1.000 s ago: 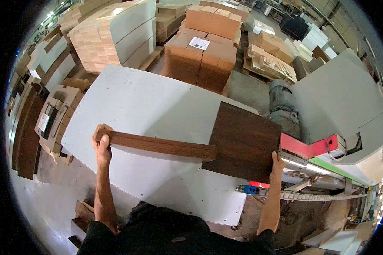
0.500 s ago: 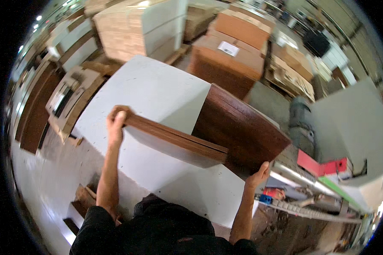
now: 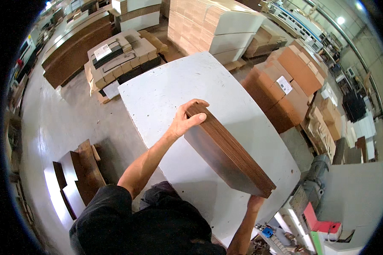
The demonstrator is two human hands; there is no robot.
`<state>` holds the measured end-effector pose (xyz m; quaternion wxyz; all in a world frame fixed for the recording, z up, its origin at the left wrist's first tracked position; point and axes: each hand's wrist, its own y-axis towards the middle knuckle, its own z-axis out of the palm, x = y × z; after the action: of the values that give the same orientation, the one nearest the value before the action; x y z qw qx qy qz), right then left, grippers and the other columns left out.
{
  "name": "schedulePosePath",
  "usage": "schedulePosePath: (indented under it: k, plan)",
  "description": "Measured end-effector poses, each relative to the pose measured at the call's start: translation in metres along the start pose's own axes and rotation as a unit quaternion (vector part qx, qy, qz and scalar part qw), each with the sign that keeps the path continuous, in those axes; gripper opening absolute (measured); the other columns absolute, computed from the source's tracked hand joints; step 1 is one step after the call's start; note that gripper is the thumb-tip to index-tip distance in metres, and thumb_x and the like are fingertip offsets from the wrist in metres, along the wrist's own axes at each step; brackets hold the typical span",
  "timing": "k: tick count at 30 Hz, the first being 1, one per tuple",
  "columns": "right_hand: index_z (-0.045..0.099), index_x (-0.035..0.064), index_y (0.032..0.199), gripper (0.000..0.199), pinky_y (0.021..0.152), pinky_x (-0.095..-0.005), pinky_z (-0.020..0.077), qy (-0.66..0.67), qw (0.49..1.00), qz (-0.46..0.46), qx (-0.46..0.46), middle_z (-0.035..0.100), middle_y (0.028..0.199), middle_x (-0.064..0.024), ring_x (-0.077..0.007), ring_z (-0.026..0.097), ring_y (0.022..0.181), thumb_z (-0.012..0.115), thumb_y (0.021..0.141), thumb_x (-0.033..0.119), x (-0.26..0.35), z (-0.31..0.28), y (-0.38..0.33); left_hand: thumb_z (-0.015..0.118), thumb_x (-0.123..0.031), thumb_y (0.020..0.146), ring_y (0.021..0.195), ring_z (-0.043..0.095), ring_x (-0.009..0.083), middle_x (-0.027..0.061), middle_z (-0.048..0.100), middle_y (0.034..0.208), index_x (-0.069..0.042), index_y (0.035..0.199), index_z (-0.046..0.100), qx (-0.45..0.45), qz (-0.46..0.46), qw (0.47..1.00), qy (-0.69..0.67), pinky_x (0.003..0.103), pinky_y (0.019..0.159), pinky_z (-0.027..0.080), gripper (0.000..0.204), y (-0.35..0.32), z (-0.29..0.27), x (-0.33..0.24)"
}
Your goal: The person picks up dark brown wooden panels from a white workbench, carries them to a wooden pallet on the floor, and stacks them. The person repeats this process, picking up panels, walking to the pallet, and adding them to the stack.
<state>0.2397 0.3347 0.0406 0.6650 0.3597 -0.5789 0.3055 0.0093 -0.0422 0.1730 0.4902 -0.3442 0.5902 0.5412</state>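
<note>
A stack of brown wood-grain boards [image 3: 236, 151] stands on its long edge, slanting across a white tabletop [image 3: 157, 91]. Their narrow edges face up, lined up side by side. My left hand [image 3: 186, 121] grips the far left end, its thumb on the near side and its fingers over the far corner. At the near right end, my right hand [image 3: 255, 203] holds the boards from below; its fingers are mostly hidden behind them. Whether the stack rests on the tabletop or hangs just above it, I cannot tell.
Brown panels [image 3: 89, 163] lie low on the left, near my arm. Beyond the table are pallets of stacked boards [image 3: 123, 59], a tall pale stack [image 3: 200, 25] and brown cartons [image 3: 281, 80]. A motor [image 3: 319, 172] and a red box [image 3: 327, 227] adjoin the table's right side.
My view has turned left. The dark panel that lay flat under my right hand is no longer separate on the table; the upright stack looks thicker, and my right hand now holds its near end.
</note>
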Motion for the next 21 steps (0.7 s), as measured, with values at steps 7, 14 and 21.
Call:
schedulePosePath:
  k: [7, 14, 21]
  plan:
    - [0.049, -0.0039, 0.138, 0.063, 0.109, -0.0466, 0.0375, -0.328, 0.917, -0.201, 0.101, 0.050, 0.139, -0.0242, -0.0358, 0.049, 0.129, 0.055, 0.095, 0.042, 0.226, 0.053, 0.023, 0.073, -0.048, 0.080, 0.099, 0.060, 0.0209, 0.0118, 0.065, 0.101, -0.001, 0.114, 0.063, -0.007, -0.012, 0.999, -0.030, 0.037, 0.086, 0.049, 0.059, 0.008, 0.008, 0.006]
    - [0.029, -0.0115, 0.144, 0.083, 0.104, -0.0477, 0.0436, -0.621, 0.661, -0.297, 0.298, 0.041, 0.143, -0.0303, -0.0405, 0.045, 0.132, 0.070, 0.087, 0.034, 0.216, 0.233, 0.029, 0.073, -0.043, 0.082, 0.096, 0.059, 0.0189, 0.0105, 0.065, 0.100, 0.001, 0.115, 0.063, -0.006, -0.002, 0.999, -0.038, 0.035, 0.085, 0.049, 0.056, 0.014, 0.009, 0.010]
    - [0.029, -0.0092, 0.144, 0.084, 0.096, -0.0457, 0.0493, -0.635, 0.666, -0.319, 0.225, 0.050, 0.135, -0.0246, -0.0345, 0.056, 0.120, 0.070, 0.087, 0.038, 0.203, 0.167, 0.026, 0.068, -0.043, 0.083, 0.092, 0.057, 0.0161, 0.0052, 0.065, 0.097, 0.000, 0.112, 0.064, -0.009, 0.018, 1.000, -0.019, 0.033, 0.086, 0.046, 0.052, 0.014, 0.011, 0.020]
